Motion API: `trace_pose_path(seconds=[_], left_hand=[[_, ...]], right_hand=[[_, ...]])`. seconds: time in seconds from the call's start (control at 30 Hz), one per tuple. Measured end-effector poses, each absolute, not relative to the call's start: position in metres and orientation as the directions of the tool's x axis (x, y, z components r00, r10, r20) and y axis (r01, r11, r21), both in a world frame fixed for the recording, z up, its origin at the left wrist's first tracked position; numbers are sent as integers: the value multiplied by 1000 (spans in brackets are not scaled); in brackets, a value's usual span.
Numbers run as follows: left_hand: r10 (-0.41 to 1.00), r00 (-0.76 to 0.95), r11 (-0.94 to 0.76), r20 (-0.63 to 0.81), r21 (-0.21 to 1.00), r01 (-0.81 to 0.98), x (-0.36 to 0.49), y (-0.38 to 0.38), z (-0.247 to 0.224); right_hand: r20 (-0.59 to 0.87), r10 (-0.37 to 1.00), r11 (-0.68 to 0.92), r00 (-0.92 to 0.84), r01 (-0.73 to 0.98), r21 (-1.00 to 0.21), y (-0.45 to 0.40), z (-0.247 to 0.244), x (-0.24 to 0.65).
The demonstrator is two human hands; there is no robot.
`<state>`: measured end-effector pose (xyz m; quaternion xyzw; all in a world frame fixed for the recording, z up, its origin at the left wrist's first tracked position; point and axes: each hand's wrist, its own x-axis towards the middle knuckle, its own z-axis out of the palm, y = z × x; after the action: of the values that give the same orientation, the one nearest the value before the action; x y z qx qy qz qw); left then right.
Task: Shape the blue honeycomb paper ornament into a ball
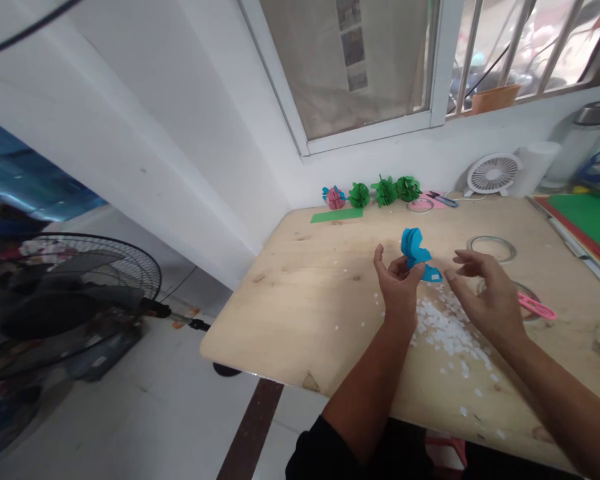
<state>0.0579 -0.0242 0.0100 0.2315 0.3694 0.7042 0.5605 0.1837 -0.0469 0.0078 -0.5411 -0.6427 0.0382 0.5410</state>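
A blue folded paper piece (pixel 414 248) is pinched between the thumb and fingers of my left hand (pixel 399 285). On its lower flap, at the right, sits a small white patch (pixel 435 275). Just right of that flap is my right hand (pixel 487 300), its thumb and fingers apart, with nothing visible between them. Beneath and between both hands, many small white scraps (pixel 445 327) lie scattered on the wooden table (pixel 280 300). Pink-handled scissors (pixel 537 305) rest right of my right hand, beside a roll of tape (pixel 523 293) partly hidden by that hand.
Along the wall stand several green paper balls (pixel 385 191), a pink and blue one (pixel 335 197) and a small white fan (pixel 494 175). A green strip (pixel 337 216) lies before them. Coloured sheets (pixel 590 220) are at the right; a large floor fan (pixel 80 287) stands left.
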Motion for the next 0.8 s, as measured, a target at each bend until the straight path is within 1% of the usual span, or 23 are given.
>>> trace_pose_path(seconds=[0.07, 0.13, 0.17, 0.23, 0.33, 0.53, 0.67, 0.8], left_hand=[[952, -299, -128, -66, 801, -585, 58, -24, 9], [947, -321, -167, -24, 816, -554, 58, -24, 8], [944, -329, -186, -2, 822, -538, 58, -25, 8], [940, -340, -213, 33, 835, -508, 59, -26, 7], [943, -327, -215, 52, 848, -484, 61, -29, 8], [952, -304, -192, 33, 839, -510, 63, -31, 11], [948, -316, -184, 19, 846, -501, 64, -31, 11], [951, -308, -194, 37, 845, -498, 64, -33, 11]], right_hand=[[775, 628, 470, 70, 760, -449, -48, 12, 184], [814, 577, 533, -75, 789, -305, -48, 13, 184], [813, 567, 556, -131, 789, -261, -48, 12, 184], [800, 569, 574, -190, 789, -220, -46, 8, 183], [797, 575, 548, -186, 811, -206, -44, 4, 183], [792, 595, 488, -133, 843, -225, -44, 2, 183], [783, 614, 474, -101, 840, -264, -43, -1, 182], [764, 642, 462, -61, 827, -322, -43, -3, 182]])
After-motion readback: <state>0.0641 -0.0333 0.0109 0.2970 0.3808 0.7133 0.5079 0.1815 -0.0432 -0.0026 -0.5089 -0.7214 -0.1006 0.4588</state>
